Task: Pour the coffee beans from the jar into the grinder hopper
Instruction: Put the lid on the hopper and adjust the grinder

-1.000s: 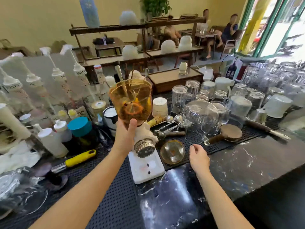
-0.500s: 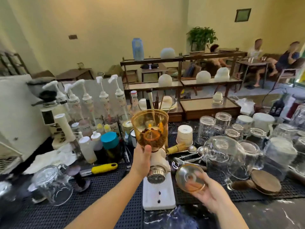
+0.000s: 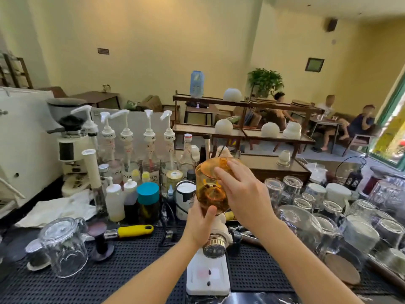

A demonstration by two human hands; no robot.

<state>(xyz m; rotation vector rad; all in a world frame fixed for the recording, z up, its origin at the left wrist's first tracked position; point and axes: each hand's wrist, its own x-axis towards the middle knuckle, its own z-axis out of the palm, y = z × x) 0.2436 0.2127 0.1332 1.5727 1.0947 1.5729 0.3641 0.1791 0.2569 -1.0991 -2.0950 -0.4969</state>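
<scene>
Hopper (image 3: 211,194), amber and see-through, sits on the white grinder (image 3: 210,266) mid-counter, gripped at its narrow base by the left hand (image 3: 200,224). Half a second ago the right hand (image 3: 243,191) held the amber lid (image 3: 219,166) low beside the grinder; now it presses that lid onto the hopper's rim, fingers spread over the top. With the hopper being capped, pouring looks finished, though only a few beans show inside. Both forearms reach forward from below. Around them, the counter (image 3: 131,279) carries upturned glasses (image 3: 291,189) and syrup bottles (image 3: 149,148).
</scene>
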